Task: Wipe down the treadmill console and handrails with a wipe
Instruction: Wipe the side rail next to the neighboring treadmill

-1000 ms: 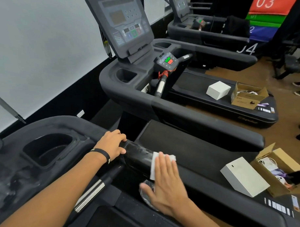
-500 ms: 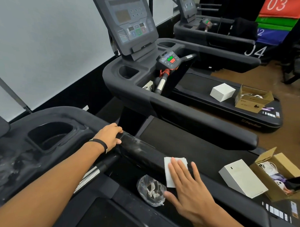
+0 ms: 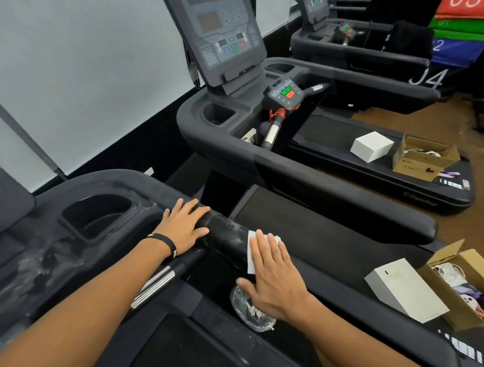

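My right hand [image 3: 273, 275] lies flat, fingers together, pressing a white wipe [image 3: 251, 253] onto the black right handrail [image 3: 225, 232] of the near treadmill. The rail's surface left of the wipe looks wet and streaked. My left hand [image 3: 183, 226], with a black wristband, rests palm down on the handrail where it meets the console tray [image 3: 70, 188]. The tray has a deep cup holder [image 3: 97, 216] and smeared streaks at the lower left. Only a corner of the near console screen [image 3: 4, 197] shows at the left edge.
A crumpled clear wrapper [image 3: 251, 312] lies below my right hand. A chrome grip bar [image 3: 155, 287] runs under my left wrist. A white box [image 3: 404, 290] and an open cardboard box [image 3: 467, 284] sit on the treadmill's right side. A second treadmill [image 3: 263, 156] stands beyond.
My right hand slid the wipe out along the handrail to the right, then back left toward my left hand. My left hand flattened and shifted slightly on the rail.
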The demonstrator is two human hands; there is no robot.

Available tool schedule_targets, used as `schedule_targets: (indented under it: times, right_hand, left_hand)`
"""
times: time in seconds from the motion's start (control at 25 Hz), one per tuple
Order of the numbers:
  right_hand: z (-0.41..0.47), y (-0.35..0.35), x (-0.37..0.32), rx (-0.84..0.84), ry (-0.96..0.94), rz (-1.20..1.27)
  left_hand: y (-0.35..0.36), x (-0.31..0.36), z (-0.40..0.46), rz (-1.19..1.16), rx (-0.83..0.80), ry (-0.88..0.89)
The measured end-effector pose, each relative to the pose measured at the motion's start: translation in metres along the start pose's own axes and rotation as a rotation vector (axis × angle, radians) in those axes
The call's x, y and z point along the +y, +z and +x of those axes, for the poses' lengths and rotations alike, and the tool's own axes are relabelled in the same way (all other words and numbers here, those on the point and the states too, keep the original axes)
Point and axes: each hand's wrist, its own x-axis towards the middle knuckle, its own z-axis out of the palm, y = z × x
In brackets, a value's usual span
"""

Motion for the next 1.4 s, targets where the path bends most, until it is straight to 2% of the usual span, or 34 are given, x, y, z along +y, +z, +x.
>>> schedule_targets:
  times: [0.08,0.2,0.4,0.68,0.88,1.08,1.16,1.28,1.4]
  right_hand:
    - [0.027,-0.002,-0.019,-0.037,-0.023,0.017]
    - [0.045,-0.003,-0.033,-0.039,-0.022,-0.009]
    - [0.003,-0.001,-0.007,-0.019,-0.031,-0.043]
    - [-0.057,-0.005,0.012,-0.08,0.138,-0.031]
    - [0.02,-0.017,-0.027,-0.104,0.173,0.105]
    - [0.113,-0.021,-0.065,-0.143,0.171,0.147]
    - [0.126,-0.019,-0.071,-0.119,0.169,0.155]
    - [0.1,-0.018,-0.059,-0.061,0.154,0.105]
    - [0.049,-0.02,-0.019,-0.061,0.204,0.041]
  left_hand:
    - [0.01,-0.007,-0.007,0.062,-0.034,-0.028]
    - [0.013,-0.014,-0.006,0.097,0.012,-0.017]
    - [0.011,-0.018,-0.003,0.105,0.045,-0.017]
    - [0.008,-0.019,0.002,0.14,0.067,-0.008]
    - [-0.013,-0.026,0.018,0.23,0.071,0.077]
    - [-0.022,-0.037,0.03,0.122,0.003,-0.092]
    - [-0.021,-0.037,0.031,0.173,-0.007,-0.089]
    - [-0.021,-0.037,0.035,0.264,-0.012,-0.062]
    - [-0.02,-0.041,0.038,0.282,-0.016,-0.054]
